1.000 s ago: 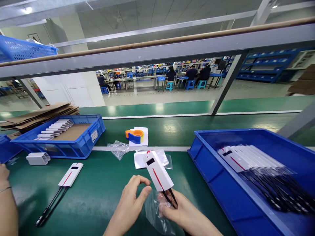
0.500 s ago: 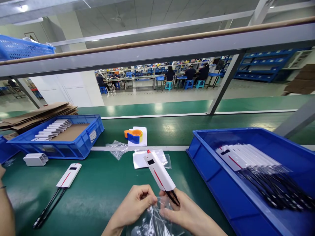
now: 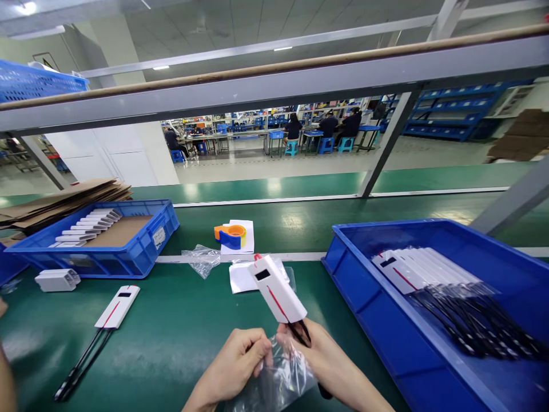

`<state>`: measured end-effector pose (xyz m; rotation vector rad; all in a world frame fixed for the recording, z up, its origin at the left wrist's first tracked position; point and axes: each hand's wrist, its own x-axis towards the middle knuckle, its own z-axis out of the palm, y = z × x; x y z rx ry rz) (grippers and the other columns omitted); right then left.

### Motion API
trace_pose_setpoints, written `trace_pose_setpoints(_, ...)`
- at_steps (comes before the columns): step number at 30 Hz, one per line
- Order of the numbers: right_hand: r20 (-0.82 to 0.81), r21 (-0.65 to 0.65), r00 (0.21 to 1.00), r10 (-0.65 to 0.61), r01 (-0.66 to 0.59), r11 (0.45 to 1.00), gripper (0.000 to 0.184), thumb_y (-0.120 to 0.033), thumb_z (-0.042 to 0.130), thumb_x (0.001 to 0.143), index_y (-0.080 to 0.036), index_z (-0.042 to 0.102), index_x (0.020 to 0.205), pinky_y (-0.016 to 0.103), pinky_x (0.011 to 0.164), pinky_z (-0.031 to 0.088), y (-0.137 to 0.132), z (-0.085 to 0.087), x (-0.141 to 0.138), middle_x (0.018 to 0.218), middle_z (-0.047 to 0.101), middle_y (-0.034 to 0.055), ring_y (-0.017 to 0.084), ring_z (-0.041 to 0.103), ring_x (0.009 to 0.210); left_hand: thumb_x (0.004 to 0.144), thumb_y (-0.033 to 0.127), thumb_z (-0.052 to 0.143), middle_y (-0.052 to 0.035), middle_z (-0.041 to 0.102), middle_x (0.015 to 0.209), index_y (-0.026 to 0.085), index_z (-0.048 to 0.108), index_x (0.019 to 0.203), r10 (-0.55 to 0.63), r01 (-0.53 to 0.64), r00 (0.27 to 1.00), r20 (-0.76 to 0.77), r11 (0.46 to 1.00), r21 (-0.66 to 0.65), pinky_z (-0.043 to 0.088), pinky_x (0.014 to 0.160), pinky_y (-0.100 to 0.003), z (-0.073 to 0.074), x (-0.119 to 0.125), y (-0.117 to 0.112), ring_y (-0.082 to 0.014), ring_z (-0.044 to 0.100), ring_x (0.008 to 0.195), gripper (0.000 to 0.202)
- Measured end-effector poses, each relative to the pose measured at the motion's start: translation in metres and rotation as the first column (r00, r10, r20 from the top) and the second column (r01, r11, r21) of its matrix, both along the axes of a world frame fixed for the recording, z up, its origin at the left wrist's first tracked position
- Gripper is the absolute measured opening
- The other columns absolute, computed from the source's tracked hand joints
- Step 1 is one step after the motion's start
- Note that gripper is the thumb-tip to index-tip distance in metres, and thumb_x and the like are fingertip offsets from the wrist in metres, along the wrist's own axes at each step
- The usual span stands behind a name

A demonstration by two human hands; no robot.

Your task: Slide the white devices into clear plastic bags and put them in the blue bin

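My right hand [image 3: 330,366] grips the black prongs of a white card-sleeved item with a red stripe [image 3: 278,296], which tilts up and away from me. My left hand [image 3: 234,369] pinches a clear plastic bag [image 3: 278,380] held between both hands, just below the item. A second identical white item with black prongs [image 3: 99,329] lies flat on the green table to the left.
A blue bin [image 3: 343,269] on the right holds several such items. Another blue bin [image 3: 146,249] with white sleeves sits back left beside cardboard sheets [image 3: 60,200]. An orange-blue tape dispenser [image 3: 231,234], loose bags [image 3: 201,258] and a small white box [image 3: 57,279] lie on the table. Another person's arm [image 3: 6,377] shows at the left edge.
My left hand closed in from open fingers and took hold of the plastic bag. The bag spread out under the item, and the white item shifted slightly up.
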<state>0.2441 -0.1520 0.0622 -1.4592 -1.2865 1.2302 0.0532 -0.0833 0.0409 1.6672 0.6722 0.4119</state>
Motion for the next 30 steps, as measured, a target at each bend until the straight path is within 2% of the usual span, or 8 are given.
trace_pose_setpoints(5,-0.03,-0.002,0.999,-0.024,0.024,1.0,0.03,-0.049,0.058,0.092,-0.019,0.058,0.087,0.03,0.07,0.041,-0.001,-0.009,0.006,0.077,0.056,-0.0022,0.017,0.051,0.074,0.1,0.072,0.035,0.0037,0.044,0.056,0.017,0.058,0.07,0.02,-0.016,0.999,-0.04,0.993,0.113,0.028,0.054,-0.024,0.001,-0.004,0.004,-0.0115,0.038,0.052,0.066)
trace_pose_setpoints(11,-0.239,-0.059,0.971,-0.009,-0.005,0.998,0.034,-0.036,0.077,0.068,-0.021,0.06,0.093,0.029,0.076,0.046,-0.009,-0.016,-0.007,0.086,0.057,-0.0024,0.019,0.056,0.082,0.106,0.05,0.037,0.0027,0.048,0.061,0.018,0.056,0.069,-0.005,0.024,0.998,-0.07,0.961,0.277,0.031,0.059,-0.025,0.007,-0.006,0.007,-0.0123,0.044,0.057,0.053)
trace_pose_setpoints(15,0.145,-0.044,0.989,0.018,-0.011,0.999,0.017,-0.04,0.058,0.089,-0.024,0.058,0.085,0.029,0.066,0.042,-0.024,-0.024,0.0,0.075,0.06,-0.0027,0.018,0.057,0.07,0.106,0.048,0.039,0.0025,0.049,0.062,0.018,0.057,0.07,0.021,0.013,0.994,-0.107,0.951,0.308,0.031,0.059,-0.024,0.009,-0.024,0.02,-0.0126,0.044,0.057,0.05)
trace_pose_setpoints(19,0.703,0.271,0.687,-0.185,-0.019,0.962,0.018,-0.019,0.042,0.096,-0.025,0.057,0.104,0.029,0.054,0.04,-0.038,-0.052,0.024,0.078,0.071,0.0017,0.021,0.066,0.058,0.105,0.059,0.035,0.0025,0.047,0.06,0.018,0.057,0.07,0.109,-0.076,0.99,-0.089,0.949,0.305,0.031,0.058,-0.024,0.003,-0.06,0.04,-0.013,0.042,0.056,0.058)
trace_pose_setpoints(21,0.8,0.412,0.516,-0.306,-0.102,0.905,0.03,-0.009,0.04,0.095,-0.021,0.054,0.119,0.028,0.052,0.042,-0.042,-0.066,0.031,0.087,0.075,0.0057,0.022,0.073,0.064,0.103,0.063,0.035,0.0027,0.046,0.058,0.018,0.056,0.069,0.175,-0.144,0.982,-0.076,0.942,0.303,0.03,0.057,-0.025,0.0,-0.078,0.047,-0.013,0.04,0.055,0.061)
trace_pose_setpoints(24,0.82,0.499,0.389,-0.42,-0.127,0.857,0.032,-0.004,0.037,0.097,-0.017,0.054,0.121,0.028,0.055,0.045,-0.042,-0.075,0.03,0.084,0.073,0.0056,0.021,0.075,0.07,0.102,0.067,0.036,0.0025,0.045,0.058,0.019,0.053,0.066,0.251,-0.22,0.966,-0.063,0.926,0.307,0.029,0.056,-0.025,-0.003,-0.097,0.051,-0.0133,0.038,0.055,0.062)
trace_pose_setpoints(27,0.807,0.476,0.455,-0.377,-0.122,0.871,0.04,0.0,0.037,0.092,-0.017,0.054,0.123,0.026,0.056,0.047,-0.042,-0.067,0.023,0.083,0.072,0.004,0.019,0.074,0.069,0.101,0.067,0.037,0.0018,0.045,0.059,0.019,0.053,0.064,0.286,-0.251,0.956,-0.066,0.913,0.322,0.03,0.057,-0.025,-0.005,-0.109,0.052,-0.0136,0.038,0.055,0.063)
trace_pose_setpoints(30,0.69,0.301,0.704,-0.168,-0.068,0.951,0.03,-0.007,0.041,0.091,-0.022,0.057,0.111,0.022,0.06,0.051,-0.044,-0.046,0.02,0.085,0.073,0.0015,0.017,0.072,0.069,0.101,0.067,0.037,0.0016,0.047,0.059,0.018,0.055,0.066,0.275,-0.236,0.959,-0.07,0.91,0.339,0.031,0.057,-0.025,-0.003,-0.113,0.052,-0.0134,0.039,0.055,0.064)
